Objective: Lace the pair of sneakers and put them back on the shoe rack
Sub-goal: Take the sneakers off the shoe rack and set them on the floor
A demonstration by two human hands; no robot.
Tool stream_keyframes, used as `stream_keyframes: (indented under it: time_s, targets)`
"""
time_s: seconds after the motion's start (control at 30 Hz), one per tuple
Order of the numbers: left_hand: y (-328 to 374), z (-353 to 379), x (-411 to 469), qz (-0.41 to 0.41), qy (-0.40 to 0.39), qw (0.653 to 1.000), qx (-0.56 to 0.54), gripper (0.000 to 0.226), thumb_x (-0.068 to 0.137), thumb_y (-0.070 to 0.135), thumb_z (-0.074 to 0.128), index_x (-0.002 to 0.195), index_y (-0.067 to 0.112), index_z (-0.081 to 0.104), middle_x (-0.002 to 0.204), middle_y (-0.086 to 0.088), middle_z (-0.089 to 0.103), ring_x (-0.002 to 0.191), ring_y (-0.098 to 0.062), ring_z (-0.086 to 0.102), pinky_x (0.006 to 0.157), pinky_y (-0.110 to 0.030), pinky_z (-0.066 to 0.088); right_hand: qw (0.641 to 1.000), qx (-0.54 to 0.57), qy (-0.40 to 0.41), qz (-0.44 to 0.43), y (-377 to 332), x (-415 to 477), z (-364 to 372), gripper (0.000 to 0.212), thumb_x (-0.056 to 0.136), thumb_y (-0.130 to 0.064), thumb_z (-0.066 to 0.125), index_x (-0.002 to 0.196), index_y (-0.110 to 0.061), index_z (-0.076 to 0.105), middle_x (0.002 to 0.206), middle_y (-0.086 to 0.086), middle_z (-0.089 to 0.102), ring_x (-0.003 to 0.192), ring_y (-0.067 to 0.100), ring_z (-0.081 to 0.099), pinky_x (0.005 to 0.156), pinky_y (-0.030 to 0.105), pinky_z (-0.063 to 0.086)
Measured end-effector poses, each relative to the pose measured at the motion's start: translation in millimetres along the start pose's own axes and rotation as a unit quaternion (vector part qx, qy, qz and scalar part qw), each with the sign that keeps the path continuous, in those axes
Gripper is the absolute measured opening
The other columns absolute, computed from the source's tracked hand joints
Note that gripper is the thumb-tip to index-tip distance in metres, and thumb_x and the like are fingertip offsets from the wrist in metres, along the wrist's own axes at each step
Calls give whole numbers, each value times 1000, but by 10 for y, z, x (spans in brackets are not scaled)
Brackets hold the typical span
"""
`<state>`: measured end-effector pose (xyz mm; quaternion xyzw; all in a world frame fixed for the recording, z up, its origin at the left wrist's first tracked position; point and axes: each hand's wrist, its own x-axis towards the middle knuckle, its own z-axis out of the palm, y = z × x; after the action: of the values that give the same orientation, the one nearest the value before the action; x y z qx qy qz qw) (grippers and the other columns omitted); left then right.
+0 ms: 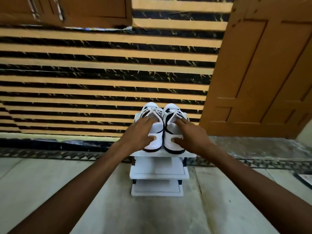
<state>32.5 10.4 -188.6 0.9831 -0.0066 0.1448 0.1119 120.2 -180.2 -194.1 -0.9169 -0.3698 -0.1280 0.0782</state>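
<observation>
Two white sneakers with black trim and white laces stand side by side on the top shelf of a small white shoe rack, toes pointing at the wall. My left hand holds the heel of the left sneaker, fingers over the collar and thumb against the back. My right hand holds the heel of the right sneaker the same way. Both soles look set down on the shelf.
The rack has two lower white shelves with nothing on them. It stands against a wall of tan and black stripes. A brown wooden door is at the right. Pale floor tiles lie below.
</observation>
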Motion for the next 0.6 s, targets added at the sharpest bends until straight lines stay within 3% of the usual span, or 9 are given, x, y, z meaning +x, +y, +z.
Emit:
stream_keyframes:
  time_s: [0.23,0.37,0.5,0.6]
  targets:
    - [53,22,-45,-34,11,999,-14,64,86,26,68,141,17,36,154,-3,33,140,-24,33,107,-39,39,1000,13,10,8,-99,-3,-23,60,82,-41,69,131,-16,43,136,6,52,106,32,60,74,35,46]
    - [164,-11,-103,-74,35,996,-39,59,80,24,75,132,18,48,140,-3,50,129,-24,47,99,-39,45,998,57,-6,39,-91,-115,-118,66,77,-37,76,133,-18,46,135,6,56,113,28,58,84,34,47]
    - [329,-97,-224,-106,107,987,-61,58,70,22,82,123,19,59,122,-4,65,109,-24,61,86,-34,51,995,89,18,47,-88,-351,-248,68,75,-37,79,134,-18,50,129,6,61,111,27,59,85,34,47]
    - [478,-74,-449,-86,153,982,-70,56,68,19,83,120,16,61,119,-2,67,107,-24,62,83,-34,52,995,75,61,24,-118,-630,-293,65,74,-39,79,129,-17,52,127,3,61,105,27,60,79,34,48]
